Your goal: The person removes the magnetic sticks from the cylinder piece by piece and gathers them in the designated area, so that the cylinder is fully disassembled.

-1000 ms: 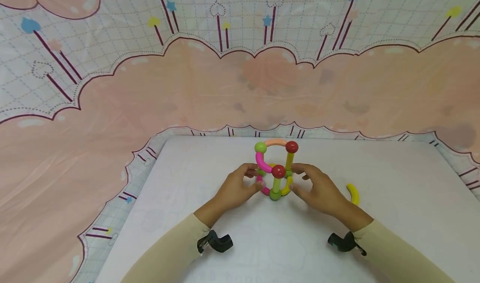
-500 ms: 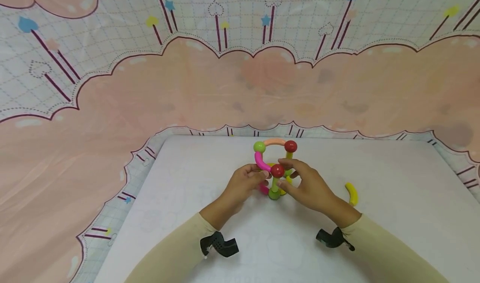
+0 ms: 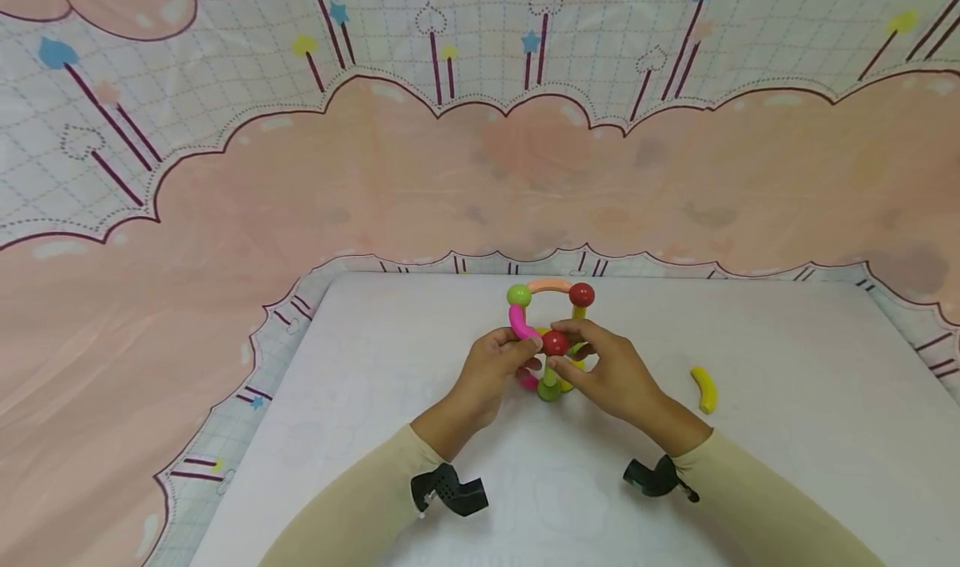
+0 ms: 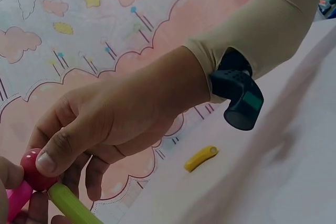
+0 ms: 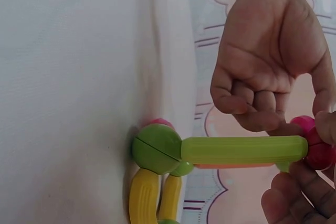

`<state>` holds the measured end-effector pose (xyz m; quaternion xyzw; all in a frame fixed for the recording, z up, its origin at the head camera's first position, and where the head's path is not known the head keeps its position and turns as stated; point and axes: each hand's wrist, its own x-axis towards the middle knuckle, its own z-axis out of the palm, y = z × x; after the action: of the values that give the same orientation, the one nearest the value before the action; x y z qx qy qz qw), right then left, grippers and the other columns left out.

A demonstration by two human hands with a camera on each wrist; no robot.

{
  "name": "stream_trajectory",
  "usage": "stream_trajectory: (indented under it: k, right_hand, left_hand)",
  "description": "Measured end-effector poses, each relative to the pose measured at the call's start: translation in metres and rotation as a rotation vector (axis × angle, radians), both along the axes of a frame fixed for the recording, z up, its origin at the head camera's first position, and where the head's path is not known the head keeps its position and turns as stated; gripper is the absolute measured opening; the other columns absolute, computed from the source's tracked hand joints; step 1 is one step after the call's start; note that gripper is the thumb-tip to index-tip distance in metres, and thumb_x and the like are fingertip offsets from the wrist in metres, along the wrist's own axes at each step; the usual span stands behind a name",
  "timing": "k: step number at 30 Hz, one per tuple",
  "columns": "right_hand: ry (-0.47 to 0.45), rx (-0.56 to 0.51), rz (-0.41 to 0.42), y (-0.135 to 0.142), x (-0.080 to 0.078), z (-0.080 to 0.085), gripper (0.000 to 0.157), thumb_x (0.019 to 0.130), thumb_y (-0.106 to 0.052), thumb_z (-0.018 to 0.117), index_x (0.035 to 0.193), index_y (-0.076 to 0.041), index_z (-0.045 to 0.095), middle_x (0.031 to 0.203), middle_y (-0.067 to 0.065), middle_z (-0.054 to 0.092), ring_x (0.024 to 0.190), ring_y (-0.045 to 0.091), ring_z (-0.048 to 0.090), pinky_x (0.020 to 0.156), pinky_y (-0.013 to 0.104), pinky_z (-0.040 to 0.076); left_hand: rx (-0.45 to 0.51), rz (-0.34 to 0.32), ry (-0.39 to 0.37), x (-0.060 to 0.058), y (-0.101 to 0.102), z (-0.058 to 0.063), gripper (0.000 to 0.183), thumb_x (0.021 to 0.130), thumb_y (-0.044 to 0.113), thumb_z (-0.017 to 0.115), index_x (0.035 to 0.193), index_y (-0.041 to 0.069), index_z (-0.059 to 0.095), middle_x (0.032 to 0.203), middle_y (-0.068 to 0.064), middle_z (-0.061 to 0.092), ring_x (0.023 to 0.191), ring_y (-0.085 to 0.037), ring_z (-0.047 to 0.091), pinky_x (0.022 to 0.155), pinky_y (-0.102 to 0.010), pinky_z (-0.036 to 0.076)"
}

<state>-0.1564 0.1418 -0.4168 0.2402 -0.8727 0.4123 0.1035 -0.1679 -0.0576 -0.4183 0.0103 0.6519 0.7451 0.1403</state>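
Observation:
A frame of toy balls and rods stands in front of me. My left hand (image 3: 487,377) pinches the magenta curved rod (image 3: 518,320) where it meets the front red ball (image 3: 555,343). From the other side, my right hand (image 3: 622,373) holds that ball, its thumb on the surface in the left wrist view. A light green rod (image 5: 241,150) runs down from it to a dark green ball (image 3: 549,391). Behind are a light green ball (image 3: 518,295), a peach curved rod (image 3: 550,284) and a second red ball (image 3: 581,294). The hands hide part of the lower ring.
A loose yellow curved rod (image 3: 704,389) lies on the white tabletop (image 3: 795,434), right of the hands. A patterned pink cloth (image 3: 450,183) hangs behind the table. Black wrist cameras (image 3: 450,489) are strapped to both sleeves.
Both hands have closed in from the frame's sides to the front red ball. The left now pinches the magenta rod, the right the ball. The loose yellow rod has stayed put.

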Motion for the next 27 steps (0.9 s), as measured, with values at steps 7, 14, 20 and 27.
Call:
stream_trajectory:
  k: [7,14,20,27]
  right_hand:
    - [0.009,-0.01,-0.003,0.0,0.0003,0.0004,0.051,0.086,-0.012,0.085,0.131,-0.007,0.062,0.115,0.006,0.072,0.095,0.025,0.069,0.081,0.044,0.059]
    - [0.01,-0.008,-0.011,0.0,0.0002,-0.0001,0.051,0.086,-0.012,0.084,0.132,-0.006,0.062,0.113,0.006,0.073,0.092,0.021,0.069,0.08,0.045,0.06]
    - [0.021,-0.014,-0.01,0.0,-0.0004,0.0006,0.051,0.086,-0.012,0.085,0.131,-0.006,0.062,0.11,0.005,0.074,0.091,0.019,0.069,0.081,0.041,0.06]
    - [0.032,-0.018,-0.003,0.0002,-0.002,-0.0006,0.051,0.085,-0.012,0.085,0.131,-0.006,0.063,0.109,0.003,0.074,0.093,0.018,0.068,0.082,0.037,0.059]
  left_hand:
    - [-0.022,0.016,-0.005,-0.0016,0.0019,-0.0001,0.03,0.099,0.018,0.068,0.119,-0.004,0.064,0.104,-0.021,0.072,0.086,-0.02,0.065,0.091,-0.043,0.053]
    - [0.007,0.026,-0.002,-0.0028,0.0032,-0.001,0.029,0.098,0.014,0.069,0.117,-0.007,0.064,0.096,-0.017,0.072,0.084,-0.018,0.065,0.081,-0.028,0.055]
    - [0.008,0.029,-0.004,-0.0045,0.0039,-0.0003,0.026,0.098,0.012,0.069,0.115,-0.007,0.065,0.092,-0.013,0.072,0.083,-0.018,0.066,0.08,-0.027,0.056]
    - [-0.001,0.032,-0.006,-0.0045,0.004,0.0032,0.024,0.099,0.011,0.068,0.114,-0.007,0.065,0.093,-0.013,0.072,0.084,-0.018,0.066,0.081,-0.028,0.056]
